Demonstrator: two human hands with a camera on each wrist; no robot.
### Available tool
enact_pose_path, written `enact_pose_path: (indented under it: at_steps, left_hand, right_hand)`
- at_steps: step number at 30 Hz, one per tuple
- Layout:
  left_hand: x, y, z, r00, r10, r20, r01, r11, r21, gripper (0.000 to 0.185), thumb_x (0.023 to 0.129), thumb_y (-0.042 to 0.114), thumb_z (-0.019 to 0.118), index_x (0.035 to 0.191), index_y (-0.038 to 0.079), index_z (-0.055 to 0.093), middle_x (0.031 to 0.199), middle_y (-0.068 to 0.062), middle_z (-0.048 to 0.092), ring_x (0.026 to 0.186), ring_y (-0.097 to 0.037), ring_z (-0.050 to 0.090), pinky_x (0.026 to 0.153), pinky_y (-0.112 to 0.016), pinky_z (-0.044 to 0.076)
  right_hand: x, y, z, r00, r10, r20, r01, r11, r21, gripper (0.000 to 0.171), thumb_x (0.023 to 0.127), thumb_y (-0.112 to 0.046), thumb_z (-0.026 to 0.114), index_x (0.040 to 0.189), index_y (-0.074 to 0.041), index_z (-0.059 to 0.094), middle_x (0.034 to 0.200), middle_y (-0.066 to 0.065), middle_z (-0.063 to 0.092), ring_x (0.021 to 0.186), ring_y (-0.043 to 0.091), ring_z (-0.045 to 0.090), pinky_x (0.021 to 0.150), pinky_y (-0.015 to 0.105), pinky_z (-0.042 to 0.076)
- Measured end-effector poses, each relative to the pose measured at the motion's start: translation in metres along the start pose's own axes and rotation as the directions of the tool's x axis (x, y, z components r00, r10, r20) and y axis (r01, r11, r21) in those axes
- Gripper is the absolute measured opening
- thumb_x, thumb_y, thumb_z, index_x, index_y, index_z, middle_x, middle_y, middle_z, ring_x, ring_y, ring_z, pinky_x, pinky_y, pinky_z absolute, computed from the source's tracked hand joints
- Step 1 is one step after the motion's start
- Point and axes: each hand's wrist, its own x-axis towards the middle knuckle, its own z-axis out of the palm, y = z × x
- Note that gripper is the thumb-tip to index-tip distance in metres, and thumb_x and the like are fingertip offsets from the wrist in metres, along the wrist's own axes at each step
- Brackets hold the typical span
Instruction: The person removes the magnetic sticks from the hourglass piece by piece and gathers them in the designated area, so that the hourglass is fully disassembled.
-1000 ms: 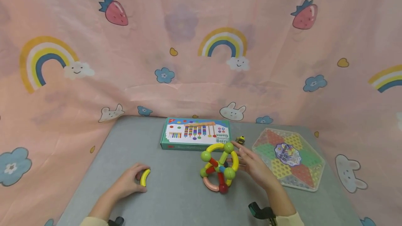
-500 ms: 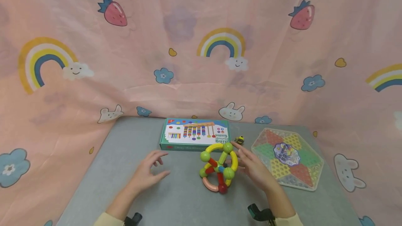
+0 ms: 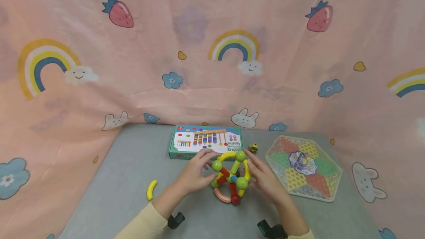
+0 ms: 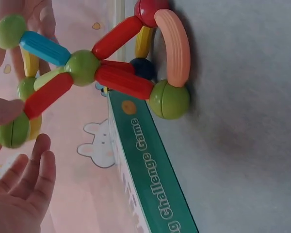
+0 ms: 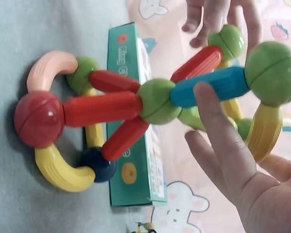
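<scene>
A toy structure of magnetic rods and balls (image 3: 232, 175) stands on the table, with a green ball (image 4: 82, 68) at its centre and red, blue, yellow and pink rods around it. My left hand (image 3: 196, 170) is at its left side, thumb and fingers spread about a green ball (image 4: 12, 131); contact is unclear. On the other side is my right hand (image 3: 267, 180), its extended fingers beside the blue rod (image 5: 211, 87), one finger overlapping it in the right wrist view. Left of my left forearm lies a loose yellow curved rod (image 3: 151, 190).
Behind the structure lies a green game box (image 3: 206, 141). A small bee figure (image 3: 253, 148) is to its right. A hexagonal board (image 3: 305, 167) with coloured sections lies at the right. A pink patterned cloth (image 3: 149, 47) hangs behind the grey table (image 3: 132, 158).
My left hand has let go of the yellow curved rod, leaving it on the table, and has moved right to the structure. My right hand has stayed almost still.
</scene>
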Motion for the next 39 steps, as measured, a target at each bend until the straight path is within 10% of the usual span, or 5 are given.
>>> enact_pose_path:
  at_steps: [10,26,39]
  left_hand:
    - [0.006,0.01,0.007,0.997,0.048,-0.062,-0.043,0.995,0.087,0.035,0.079,0.004,0.083,0.111,0.008,0.07,0.113,-0.002,0.059,0.089,-0.011,0.061,0.077,-0.02,0.057]
    - [0.011,0.013,0.01,0.986,-0.165,-0.025,0.164,0.986,-0.03,0.031,0.078,0.005,0.08,0.108,0.009,0.072,0.11,-0.003,0.069,0.089,-0.013,0.065,0.079,-0.022,0.058]
    - [0.012,0.008,0.001,0.912,-0.403,0.079,0.407,0.858,-0.313,0.031,0.084,0.012,0.075,0.114,0.013,0.073,0.107,-0.002,0.069,0.084,-0.014,0.064,0.072,-0.023,0.057]
  right_hand:
    - [-0.002,-0.003,0.006,1.0,-0.028,-0.015,0.028,0.999,0.045,0.05,0.107,-0.039,0.046,0.156,-0.033,0.034,0.164,0.008,0.026,0.131,0.041,0.047,0.071,0.034,0.054]
    - [-0.002,-0.003,0.004,1.0,-0.025,-0.001,0.025,0.998,0.059,0.047,0.109,-0.034,0.042,0.155,-0.031,0.035,0.164,0.01,0.025,0.135,0.04,0.048,0.072,0.034,0.056]
    - [-0.002,-0.003,0.003,0.999,-0.023,0.024,0.021,0.996,0.081,0.049,0.109,-0.035,0.043,0.156,-0.03,0.034,0.164,0.014,0.022,0.143,0.049,0.036,0.078,0.036,0.058]
